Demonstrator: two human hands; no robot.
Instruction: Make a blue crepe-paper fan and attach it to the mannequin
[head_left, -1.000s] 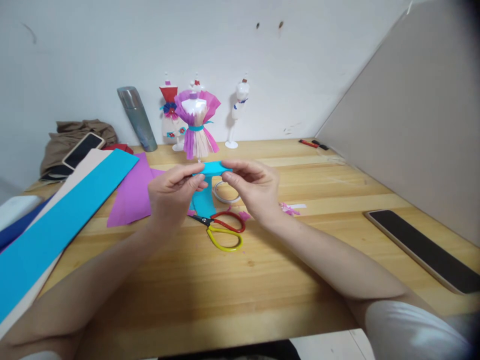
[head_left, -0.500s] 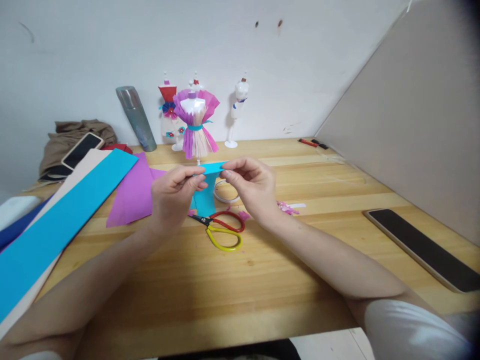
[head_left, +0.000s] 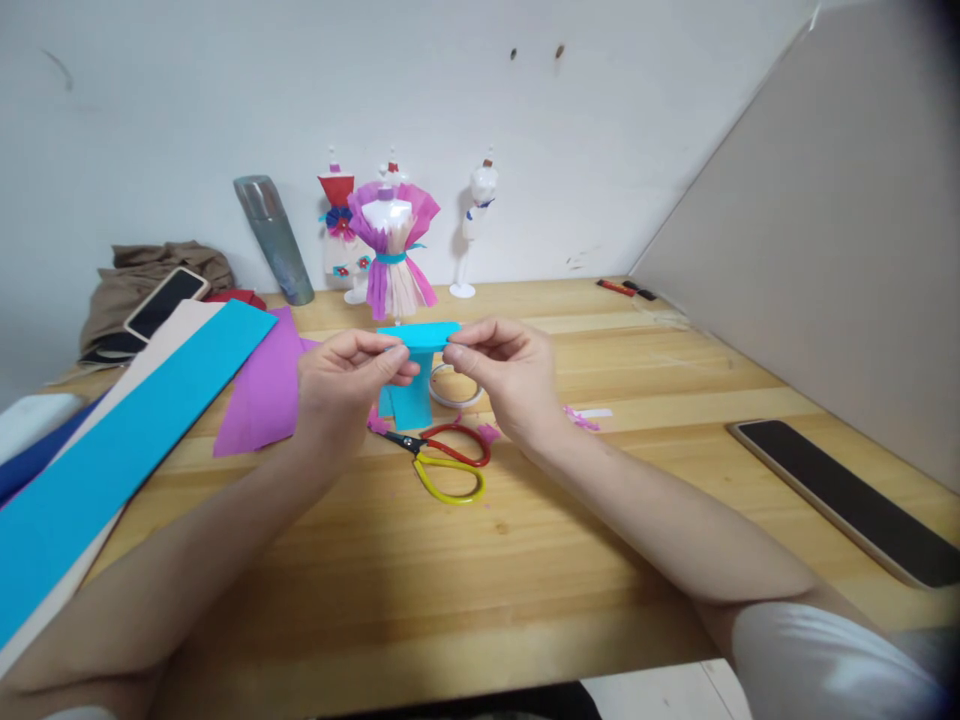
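Between my two hands is a small blue strip of crepe paper (head_left: 426,336), held up level above the table. My left hand (head_left: 346,375) pinches its left end between thumb and fingers. The right end is pinched the same way by my right hand (head_left: 506,375). Below the strip, another blue paper piece (head_left: 412,402) shows; whether the two are joined I cannot tell. Scissors (head_left: 442,455) with one red and one yellow handle lie under my hands. Just behind my right fingers sits a white ring-shaped roll (head_left: 469,395), partly hidden.
Small dress forms stand at the back, one in a pink-purple paper dress (head_left: 394,240). A bottle (head_left: 276,240) leans on the wall. Long blue paper (head_left: 142,460) and purple paper (head_left: 259,395) lie left, beside a phone (head_left: 166,302). Another phone (head_left: 840,500) rests at right.
The held strip shows more of its upper face and its ends reach further past my fingertips. My hands have shifted only slightly.
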